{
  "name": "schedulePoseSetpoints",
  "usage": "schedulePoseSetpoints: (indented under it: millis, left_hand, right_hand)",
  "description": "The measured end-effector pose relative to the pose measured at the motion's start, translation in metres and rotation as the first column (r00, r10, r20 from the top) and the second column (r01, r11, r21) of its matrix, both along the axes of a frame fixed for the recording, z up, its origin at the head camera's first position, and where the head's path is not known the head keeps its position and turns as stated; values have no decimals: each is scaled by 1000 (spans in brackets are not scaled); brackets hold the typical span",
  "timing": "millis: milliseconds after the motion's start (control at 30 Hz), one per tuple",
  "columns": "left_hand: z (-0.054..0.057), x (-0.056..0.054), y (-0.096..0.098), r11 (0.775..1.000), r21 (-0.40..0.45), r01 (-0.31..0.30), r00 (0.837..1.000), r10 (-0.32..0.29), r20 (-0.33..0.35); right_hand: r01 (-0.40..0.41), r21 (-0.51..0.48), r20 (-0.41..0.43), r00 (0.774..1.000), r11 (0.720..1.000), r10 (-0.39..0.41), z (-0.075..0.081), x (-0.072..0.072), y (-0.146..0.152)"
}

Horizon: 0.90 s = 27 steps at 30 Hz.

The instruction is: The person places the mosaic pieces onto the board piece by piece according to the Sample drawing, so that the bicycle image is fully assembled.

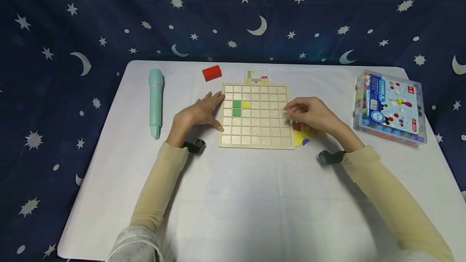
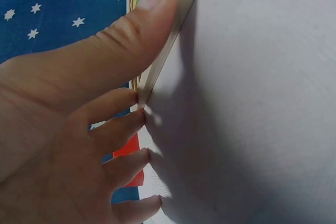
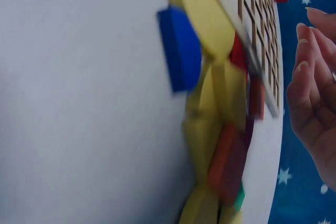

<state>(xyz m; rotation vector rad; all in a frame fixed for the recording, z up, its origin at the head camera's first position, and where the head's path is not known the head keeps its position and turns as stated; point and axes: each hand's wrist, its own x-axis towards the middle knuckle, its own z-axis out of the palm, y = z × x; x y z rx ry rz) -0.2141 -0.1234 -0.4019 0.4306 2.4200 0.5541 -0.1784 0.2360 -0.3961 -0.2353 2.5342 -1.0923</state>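
Fingers are spreading straight on the left hand (image 1: 199, 113) and hanging loosely bent, visibly gripping nothing, on the right hand (image 1: 309, 112). On the white-covered counter (image 1: 255, 197), the wooden grid board (image 1: 260, 132) is lying between them, the left touching its edge. Loose blocks (image 1: 297, 138) are sitting beside it; two green squares (image 1: 236, 112) and a yellow curved piece (image 1: 246, 104) are resting on it.

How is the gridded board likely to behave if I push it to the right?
The gridded board looks like thin wood, so it should stay stiff. Lying flat on the white tabletop, it would probably slide rather than tip. It may shove the loose yellow pieces beside its right edge.
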Motion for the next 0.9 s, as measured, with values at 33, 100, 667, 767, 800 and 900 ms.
schedulePoseSetpoints:
  millis: [33, 100, 667, 767, 800, 900]
  left_hand:
    - [0, 0, 0, 1000, 0, 0, 1000, 0, 0]
    - [0, 0, 0, 1000, 0, -1, 1000, 1, -1]
    - [-1, 0, 1, 1000, 5, -19, 1000, 19, -7]
    - [-1, 0, 1, 1000, 6, -21, 1000, 21, -7]
    - [-1, 0, 1, 1000, 8, -21, 1000, 21, -8]
    - [-1, 0, 1, 1000, 9, -20, 1000, 20, -8]
  right_hand:
    - [10, -2, 3, 1000, 1000, -10, 0, 1, 4]
    - [37, -8, 22, 999, 999, -37, 0, 3, 12]
    - [168, 86, 59, 983, 982, -173, -8, 9, 67]
    - [174, 99, 65, 981, 980, -180, -9, 9, 72]
    - [173, 104, 65, 981, 979, -180, -10, 9, 73]
    - [178, 116, 66, 980, 977, -186, -11, 8, 77]
